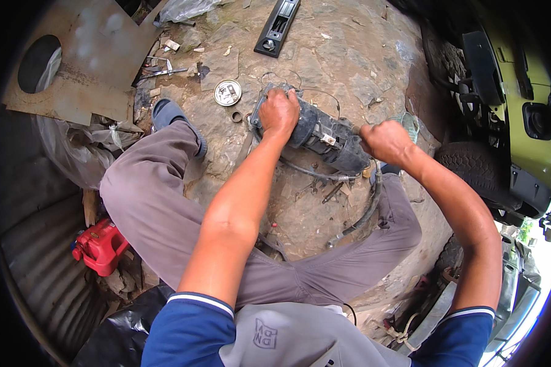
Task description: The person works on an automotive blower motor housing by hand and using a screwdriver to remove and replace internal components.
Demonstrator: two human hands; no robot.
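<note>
A dirty black cylindrical machine (324,136), like a small compressor or motor with loose wires, lies on the ground between my legs. My left hand (279,114) is closed over its left end. At the opposite end my right hand (387,142) is curled shut; a small brownish piece shows by its fingertips, but what it grips is hidden. A dark hose (366,214) runs from beneath the right hand toward me. Left of the machine lie a small metal ring (237,116) and a round tin (228,93) holding small parts.
A black panel (277,27) lies at the far side. Rusty sheet metal (82,58) with a round hole stands at left, near a pair of slim tools (164,71). A red jerrycan (103,246) sits beside my left knee. A green vehicle (532,116) and its tyre (471,174) flank the right.
</note>
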